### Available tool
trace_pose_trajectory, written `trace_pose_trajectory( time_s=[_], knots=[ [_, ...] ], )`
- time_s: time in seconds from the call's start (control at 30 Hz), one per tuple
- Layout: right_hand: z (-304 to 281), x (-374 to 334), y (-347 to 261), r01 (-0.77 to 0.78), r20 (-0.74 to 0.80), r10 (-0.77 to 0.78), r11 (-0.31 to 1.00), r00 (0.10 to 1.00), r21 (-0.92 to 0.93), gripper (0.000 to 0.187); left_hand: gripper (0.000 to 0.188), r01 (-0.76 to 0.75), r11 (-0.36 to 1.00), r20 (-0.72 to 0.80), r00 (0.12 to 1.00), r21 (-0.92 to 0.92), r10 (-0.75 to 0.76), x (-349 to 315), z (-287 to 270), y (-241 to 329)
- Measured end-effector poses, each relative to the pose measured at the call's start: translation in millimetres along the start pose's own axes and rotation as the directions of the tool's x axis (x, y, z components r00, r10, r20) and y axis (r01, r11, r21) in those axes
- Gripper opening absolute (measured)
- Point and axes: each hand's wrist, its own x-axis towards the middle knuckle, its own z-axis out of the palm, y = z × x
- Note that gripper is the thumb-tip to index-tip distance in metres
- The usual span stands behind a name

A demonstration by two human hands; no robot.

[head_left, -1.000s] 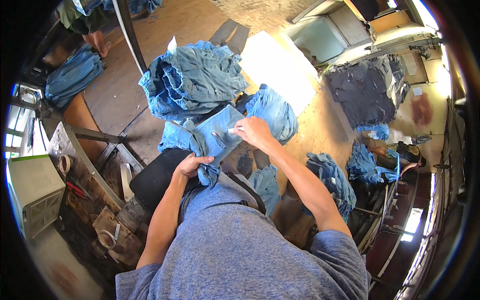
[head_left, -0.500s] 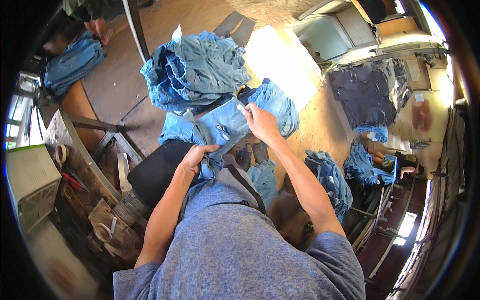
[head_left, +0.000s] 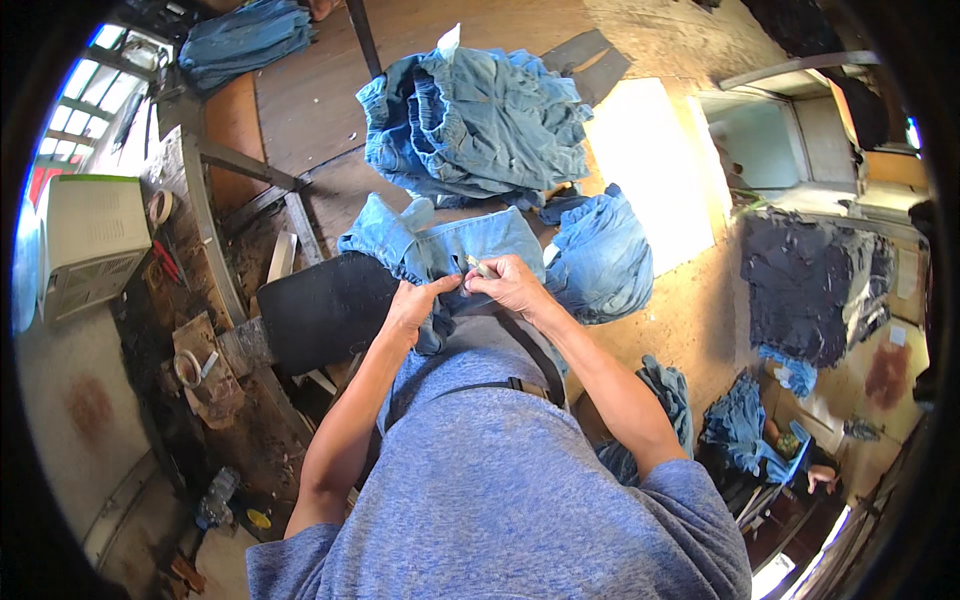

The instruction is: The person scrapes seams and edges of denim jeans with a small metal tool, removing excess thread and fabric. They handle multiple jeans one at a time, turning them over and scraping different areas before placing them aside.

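Observation:
A faded blue denim garment (head_left: pixel 485 238) lies across my front, with a dark torn spot in its cloth. My left hand (head_left: pixel 415 308) is closed on the denim just below that spot, thumb pointing at it. Pinched in my right hand (head_left: pixel 515 290) is a small pale stick-like tool (head_left: pixel 484 268), its tip at the torn spot; its exact kind is not clear. Both hands' fingertips nearly meet there. Part of the garment rests over the end of a black padded board (head_left: pixel 318 312).
Beyond the garment sits a big stack of denim (head_left: pixel 490 125); another denim bundle (head_left: pixel 605 255) lies to its right. A worn bench at left holds a tape roll (head_left: pixel 187 368) and red-handled tool (head_left: pixel 168 262). Dark cloth pile (head_left: pixel 810 285) and another person's hand (head_left: pixel 822 478) are at right.
My right hand has come down from the garment's upper edge to the torn spot, close beside my left hand. The left keeps its hold on the denim. My view has shifted.

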Motion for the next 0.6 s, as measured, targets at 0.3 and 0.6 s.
trace_pose_trajectory(
  time_s=[0.3, 0.6],
  knots=[
    [-15.1, -4.2, 0.2, -0.183, -0.020, 0.188, 0.970, 0.982, 0.162, 0.013, 0.047, 0.039, 0.999, -0.162, 0.986, 0.014, -0.037, -18.4, 0.5, 0.3],
    [-18.7, -28.8, -21.1, 0.080, -0.129, -0.147, 0.904, 0.981, -0.421, 0.018, 0.042, 0.134, 0.990, 0.216, 0.969, -0.050, -0.121, -13.9, -36.8, -0.7]
  ],
)
